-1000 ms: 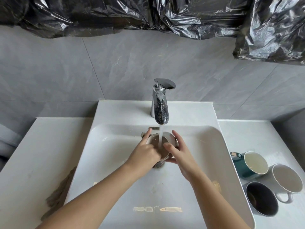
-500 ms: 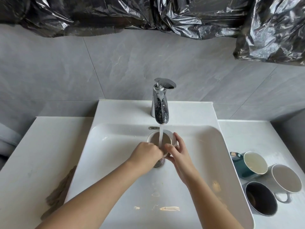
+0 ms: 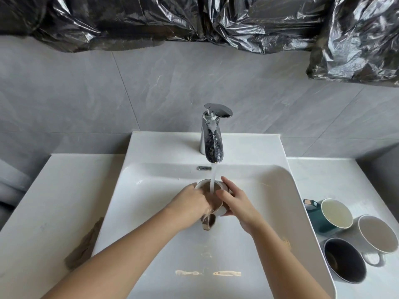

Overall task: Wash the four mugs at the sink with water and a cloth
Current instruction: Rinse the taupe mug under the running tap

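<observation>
A white mug is held tilted in the sink under the running tap. The water stream falls into it and brown water spills from its lower edge toward the drain. My left hand covers the mug's left side with its fingers curled over the rim. My right hand grips the right side, thumb on the near wall. A brownish cloth lies on the left counter. To the right of the sink stand a teal mug, a white mug and a dark mug.
Black plastic sheeting hangs across the grey tiled wall above. The white counter flanks the sink on both sides. Beige smears mark the basin's near floor.
The mug has tipped toward me and brown water now pours out of it. My left hand has closed further over the rim; my right hand has shifted slightly around the side.
</observation>
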`<action>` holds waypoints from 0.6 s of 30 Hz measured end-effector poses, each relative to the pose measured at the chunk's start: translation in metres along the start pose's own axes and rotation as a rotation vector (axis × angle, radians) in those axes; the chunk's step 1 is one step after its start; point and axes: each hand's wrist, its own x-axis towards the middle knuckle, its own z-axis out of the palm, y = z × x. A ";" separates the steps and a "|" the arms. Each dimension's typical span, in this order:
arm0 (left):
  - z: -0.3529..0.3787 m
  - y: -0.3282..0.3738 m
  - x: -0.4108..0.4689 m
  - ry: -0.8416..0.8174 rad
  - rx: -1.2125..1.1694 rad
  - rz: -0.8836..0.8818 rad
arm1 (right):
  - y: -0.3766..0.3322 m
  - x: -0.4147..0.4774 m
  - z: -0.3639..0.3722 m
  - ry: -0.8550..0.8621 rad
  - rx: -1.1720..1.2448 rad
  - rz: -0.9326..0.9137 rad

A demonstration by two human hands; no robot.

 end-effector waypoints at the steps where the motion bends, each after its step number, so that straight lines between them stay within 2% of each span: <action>1: 0.001 0.000 0.000 -0.010 0.002 0.009 | 0.001 -0.001 -0.001 0.011 0.032 -0.010; 3: 0.000 0.004 -0.005 -0.013 -0.029 -0.013 | 0.005 -0.005 -0.002 0.011 0.100 -0.016; 6: -0.008 0.018 -0.011 0.171 -0.141 -0.043 | 0.017 -0.012 0.004 -0.008 0.222 0.001; 9: 0.004 0.023 -0.007 0.219 -0.172 -0.044 | 0.024 -0.015 0.007 0.008 0.362 -0.009; 14: -0.005 0.009 -0.008 -0.004 0.026 -0.047 | 0.011 -0.011 0.001 0.016 0.138 -0.016; 16: -0.014 0.008 -0.005 0.008 0.026 -0.073 | 0.007 -0.007 0.001 0.019 0.104 -0.026; 18: -0.020 0.010 -0.005 0.037 -0.033 -0.061 | 0.008 -0.007 -0.001 0.028 0.171 -0.031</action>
